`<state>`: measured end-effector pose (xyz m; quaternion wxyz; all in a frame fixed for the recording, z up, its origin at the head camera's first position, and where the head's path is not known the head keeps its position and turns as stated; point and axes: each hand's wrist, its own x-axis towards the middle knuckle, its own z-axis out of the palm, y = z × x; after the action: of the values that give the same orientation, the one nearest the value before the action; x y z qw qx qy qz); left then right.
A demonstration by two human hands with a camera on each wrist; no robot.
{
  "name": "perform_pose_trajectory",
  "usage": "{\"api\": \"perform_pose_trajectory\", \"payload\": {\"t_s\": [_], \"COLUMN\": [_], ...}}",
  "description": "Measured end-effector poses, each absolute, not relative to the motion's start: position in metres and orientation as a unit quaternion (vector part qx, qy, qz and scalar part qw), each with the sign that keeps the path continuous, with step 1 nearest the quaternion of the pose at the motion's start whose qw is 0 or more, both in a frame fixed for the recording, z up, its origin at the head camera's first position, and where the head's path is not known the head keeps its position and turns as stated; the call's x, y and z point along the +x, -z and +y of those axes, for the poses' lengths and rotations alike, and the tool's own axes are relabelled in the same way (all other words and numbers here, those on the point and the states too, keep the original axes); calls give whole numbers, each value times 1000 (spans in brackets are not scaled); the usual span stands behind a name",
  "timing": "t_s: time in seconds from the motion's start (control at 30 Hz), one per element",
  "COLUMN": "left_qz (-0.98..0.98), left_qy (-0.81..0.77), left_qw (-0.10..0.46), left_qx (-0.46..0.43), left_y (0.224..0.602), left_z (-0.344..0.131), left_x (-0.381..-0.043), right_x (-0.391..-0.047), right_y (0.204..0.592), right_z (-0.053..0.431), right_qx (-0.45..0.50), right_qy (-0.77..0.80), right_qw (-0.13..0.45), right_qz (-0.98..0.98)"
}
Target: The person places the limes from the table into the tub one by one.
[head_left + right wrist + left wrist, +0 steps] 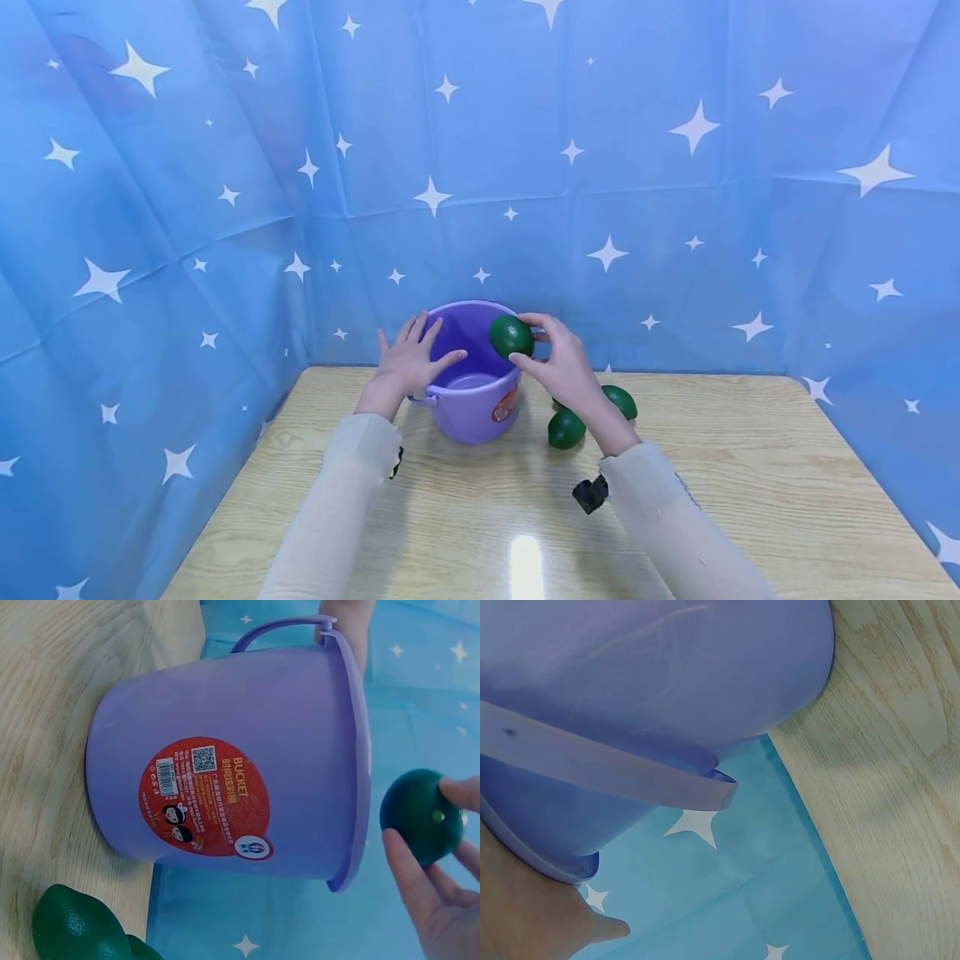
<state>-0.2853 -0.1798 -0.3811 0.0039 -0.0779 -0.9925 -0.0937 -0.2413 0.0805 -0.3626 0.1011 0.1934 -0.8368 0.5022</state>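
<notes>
A purple bucket [474,417] stands upright on the table, a round red label [202,799] on its side. My right hand [558,358] pinches a green lime [512,336] between thumb and fingers, beside the bucket's right rim and overlapping its mouth in the head view. In the right wrist view the lime [421,817] shows a pale stem spot. My left hand [405,367], fingers spread and straight, rests at the bucket's left rim. The bucket's handle [607,761] hangs down along the side in the left wrist view.
Several more limes lie on the table right of the bucket, including a near one [566,428] and one [621,401] partly behind my right forearm. The wooden table [480,517] ends at a blue star-patterned curtain [525,167] behind and at both sides.
</notes>
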Motion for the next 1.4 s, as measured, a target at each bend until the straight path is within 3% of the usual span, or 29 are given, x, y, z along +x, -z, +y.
{"api": "perform_pose_trajectory", "payload": {"t_s": [1.4], "left_qz": [-992], "left_qy": [94], "left_qw": [7], "left_qx": [-82], "left_y": [379], "left_z": [-179], "left_x": [-283], "right_x": [-240], "right_y": [369], "right_z": [94], "right_qx": [197], "right_qy": [-519], "right_qw": [101], "right_qz": [-825]}}
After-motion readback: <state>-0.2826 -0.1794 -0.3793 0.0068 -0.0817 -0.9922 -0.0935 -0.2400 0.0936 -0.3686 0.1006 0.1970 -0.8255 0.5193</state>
